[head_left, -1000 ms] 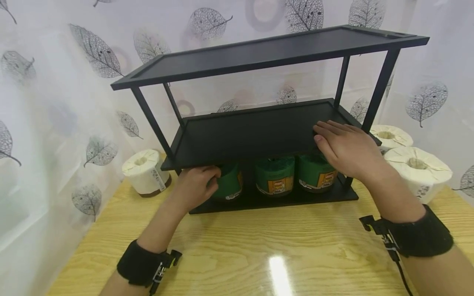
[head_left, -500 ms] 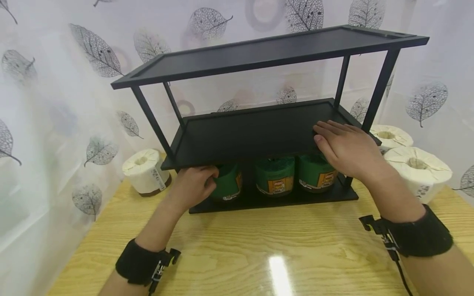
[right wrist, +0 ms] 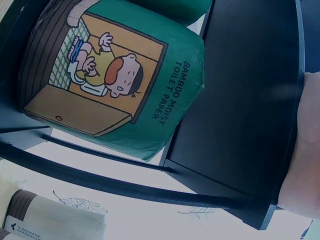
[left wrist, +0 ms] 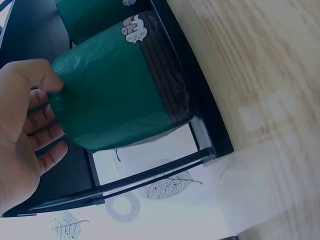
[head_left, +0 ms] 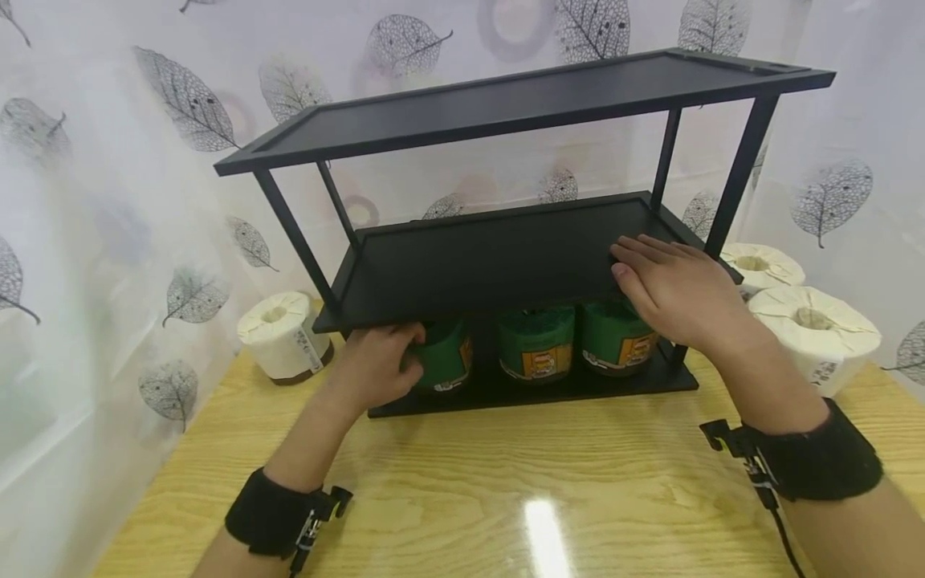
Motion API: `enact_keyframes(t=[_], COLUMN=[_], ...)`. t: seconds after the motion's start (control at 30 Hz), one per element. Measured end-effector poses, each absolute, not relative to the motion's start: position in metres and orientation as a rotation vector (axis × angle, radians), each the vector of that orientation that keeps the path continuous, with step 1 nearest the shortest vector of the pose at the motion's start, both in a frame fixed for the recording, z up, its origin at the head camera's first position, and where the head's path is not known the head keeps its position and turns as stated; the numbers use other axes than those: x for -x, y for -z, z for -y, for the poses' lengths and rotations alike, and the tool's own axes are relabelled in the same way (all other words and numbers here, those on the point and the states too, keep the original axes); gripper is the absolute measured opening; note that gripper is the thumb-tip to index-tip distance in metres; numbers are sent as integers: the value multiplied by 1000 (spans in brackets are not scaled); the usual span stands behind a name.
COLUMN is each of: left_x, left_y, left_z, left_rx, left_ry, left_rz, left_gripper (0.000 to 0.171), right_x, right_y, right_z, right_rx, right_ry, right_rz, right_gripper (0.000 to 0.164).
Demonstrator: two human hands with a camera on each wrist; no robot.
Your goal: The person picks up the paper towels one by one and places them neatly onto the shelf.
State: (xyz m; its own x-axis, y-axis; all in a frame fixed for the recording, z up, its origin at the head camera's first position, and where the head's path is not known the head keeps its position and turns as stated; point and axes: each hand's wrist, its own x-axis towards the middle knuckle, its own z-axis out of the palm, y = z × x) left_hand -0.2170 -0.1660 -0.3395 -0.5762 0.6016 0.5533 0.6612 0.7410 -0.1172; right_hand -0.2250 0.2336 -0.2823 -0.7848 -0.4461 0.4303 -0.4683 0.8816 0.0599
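Three green-wrapped toilet paper rolls stand on the bottom level of a black shelf rack (head_left: 499,257): a left roll (head_left: 446,361), a middle roll (head_left: 536,347) and a right roll (head_left: 618,341). My left hand (head_left: 379,361) reaches under the middle shelf beside the left roll. In the left wrist view, its thumb touches the top edge of that left roll (left wrist: 112,90), and the other fingers are loosely bent, with dark shelf visible between them. My right hand (head_left: 672,293) rests palm down on the middle shelf's front right part, its fingers extended. The right roll (right wrist: 115,75) fills much of the right wrist view.
A white-wrapped roll (head_left: 282,337) stands left of the rack. Two more, a front white roll (head_left: 817,333) and a rear white roll (head_left: 768,269), stand at its right. The rack stands on a wooden table (head_left: 462,482), before a leaf-patterned curtain (head_left: 448,177).
My left hand has shifted slightly left, its thumb drawing down and away from the left roll. The right hand, the rack and the rolls look unmoved.
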Motion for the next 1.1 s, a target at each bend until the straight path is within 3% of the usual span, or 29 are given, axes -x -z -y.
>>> enact_keyframes(t=[0.17,0.53,1.1], left_x=[216,214,217], left_y=[340,336,335], left_z=[162,158,162], left_rx=[957,991,1019], left_ry=[124,187,262], left_rz=[2352,2314,2352], left_gripper=[21,12,22], right_x=[226,225,225], right_y=[282,281,281], right_z=[-233,-233,-232], right_rx=[-672,-659,-647], right_ry=[-76,-76,-79], right_rz=[2605,2638,2662], right_gripper=[48,49,50])
